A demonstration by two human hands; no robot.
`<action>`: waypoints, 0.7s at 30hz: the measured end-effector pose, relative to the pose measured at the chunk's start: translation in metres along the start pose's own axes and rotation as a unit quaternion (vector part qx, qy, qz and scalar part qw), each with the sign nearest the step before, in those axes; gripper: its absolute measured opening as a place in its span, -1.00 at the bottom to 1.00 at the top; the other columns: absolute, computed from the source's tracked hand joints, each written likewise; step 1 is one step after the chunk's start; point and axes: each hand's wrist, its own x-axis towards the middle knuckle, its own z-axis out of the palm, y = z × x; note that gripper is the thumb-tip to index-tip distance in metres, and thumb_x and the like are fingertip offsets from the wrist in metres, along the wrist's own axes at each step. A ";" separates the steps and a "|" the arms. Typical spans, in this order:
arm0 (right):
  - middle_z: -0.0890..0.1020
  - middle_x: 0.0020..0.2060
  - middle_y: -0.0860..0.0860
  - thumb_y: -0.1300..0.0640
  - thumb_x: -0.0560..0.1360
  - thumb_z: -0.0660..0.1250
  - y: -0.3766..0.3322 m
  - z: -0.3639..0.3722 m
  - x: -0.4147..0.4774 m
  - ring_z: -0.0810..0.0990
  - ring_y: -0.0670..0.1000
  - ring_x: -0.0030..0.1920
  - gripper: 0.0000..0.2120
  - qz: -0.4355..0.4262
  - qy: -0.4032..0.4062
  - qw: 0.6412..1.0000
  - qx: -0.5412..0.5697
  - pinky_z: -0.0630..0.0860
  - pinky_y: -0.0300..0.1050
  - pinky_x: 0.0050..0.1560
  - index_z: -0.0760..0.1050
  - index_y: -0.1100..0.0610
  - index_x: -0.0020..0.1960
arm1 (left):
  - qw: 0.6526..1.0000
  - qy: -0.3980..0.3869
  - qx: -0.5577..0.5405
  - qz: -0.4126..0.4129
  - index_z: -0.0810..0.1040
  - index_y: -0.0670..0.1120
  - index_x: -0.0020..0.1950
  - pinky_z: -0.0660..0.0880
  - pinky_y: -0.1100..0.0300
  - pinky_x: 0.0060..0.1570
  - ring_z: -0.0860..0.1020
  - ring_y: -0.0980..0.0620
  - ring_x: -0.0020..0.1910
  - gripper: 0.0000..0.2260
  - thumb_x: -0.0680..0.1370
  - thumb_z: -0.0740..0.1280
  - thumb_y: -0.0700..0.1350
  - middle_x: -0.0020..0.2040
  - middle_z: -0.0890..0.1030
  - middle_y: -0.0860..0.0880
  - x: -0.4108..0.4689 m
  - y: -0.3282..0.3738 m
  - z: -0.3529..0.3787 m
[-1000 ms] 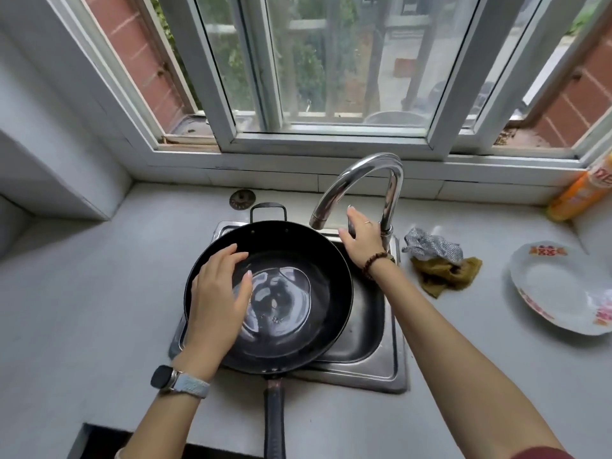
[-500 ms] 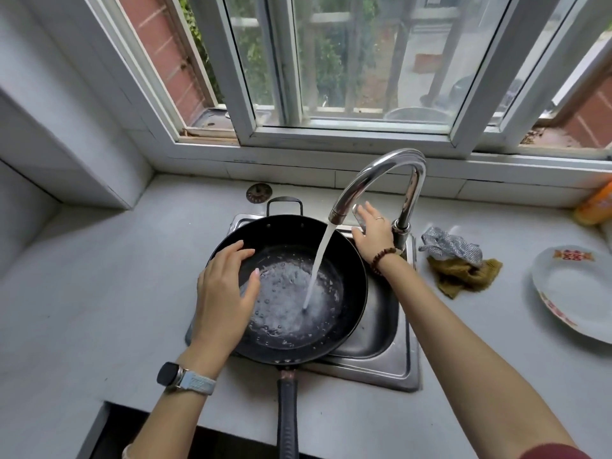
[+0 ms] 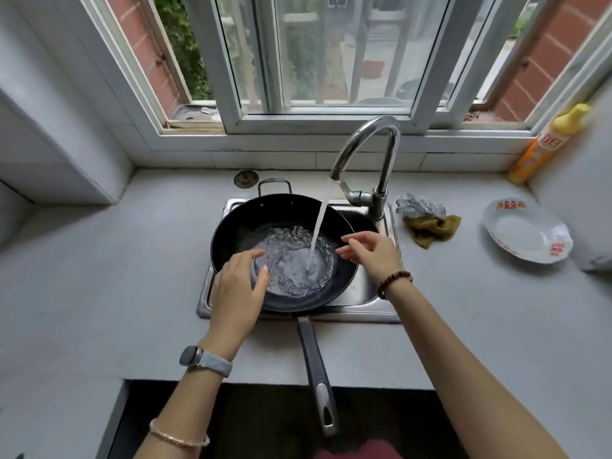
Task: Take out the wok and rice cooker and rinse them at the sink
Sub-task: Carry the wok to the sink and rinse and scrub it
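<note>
A black wok (image 3: pixel 241 226) lies across the steel sink (image 3: pixel 367 306), its long handle (image 3: pixel 314 362) pointing toward me over the counter edge. Water streams from the curved tap (image 3: pixel 367 140) into the wok and pools in its bottom. My left hand (image 3: pixel 236 289) hovers over the wok's near-left rim, fingers relaxed and holding nothing. My right hand (image 3: pixel 374 251) is above the wok's right rim, fingers loosely spread, also holding nothing. No rice cooker is in view.
A metal scourer and a mustard cloth (image 3: pixel 430 223) lie right of the tap. A white plate (image 3: pixel 526 235) sits farther right, with an orange detergent bottle (image 3: pixel 546 144) in the back corner. A drain strainer (image 3: pixel 246 179) lies behind the wok. The window stands behind the sink.
The tap went from off to running. My right hand left the tap lever and came over the wok's right rim. More water has pooled in the wok.
</note>
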 end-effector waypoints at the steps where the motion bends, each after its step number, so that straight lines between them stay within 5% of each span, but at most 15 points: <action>1: 0.68 -0.27 0.15 0.26 0.54 0.31 0.001 0.004 -0.014 0.66 -0.07 -0.33 -0.90 0.003 0.009 1.000 0.011 0.57 -0.27 -0.24 0.58 0.29 -0.03 | 1.000 -0.013 -0.010 -0.004 0.52 -0.06 0.23 0.42 0.13 0.09 0.50 0.03 0.03 -0.78 0.59 0.28 -0.12 0.12 0.57 0.03 -0.006 -0.003 -0.001; 6: 0.67 -0.40 0.11 0.12 0.40 0.49 0.019 0.030 -0.078 0.65 -0.07 -0.41 -0.80 0.033 0.065 0.997 -0.025 0.54 -0.31 -0.35 0.56 0.24 -0.22 | 0.992 -0.093 -0.083 -0.027 0.60 -0.04 0.06 0.50 0.19 -0.04 0.56 0.11 -0.09 -0.88 0.59 0.28 -0.12 -0.08 0.62 0.05 -0.041 -0.022 0.001; 15: 0.64 -0.18 0.02 -0.06 0.45 0.40 0.072 0.060 -0.145 0.60 -0.07 -0.21 -0.73 0.171 -0.016 0.980 -0.105 0.52 -0.24 -0.20 0.50 0.11 -0.01 | 0.923 -0.288 -0.175 -0.188 0.55 -0.07 -0.03 0.56 0.03 0.06 0.66 -0.05 -0.13 -0.88 0.60 0.26 -0.06 -0.23 0.67 0.04 -0.080 -0.034 0.048; 21: 0.62 -0.11 0.03 -0.12 0.41 0.43 0.074 0.069 -0.162 0.60 0.01 -0.10 -0.62 0.184 -0.062 0.967 -0.165 0.52 -0.14 -0.12 0.42 0.08 0.07 | 0.887 -0.328 -0.210 -0.247 0.52 -0.07 -0.17 0.40 0.23 -0.35 0.66 -0.02 -0.26 -0.76 0.57 0.30 0.07 -0.26 0.64 -0.03 -0.083 -0.017 0.069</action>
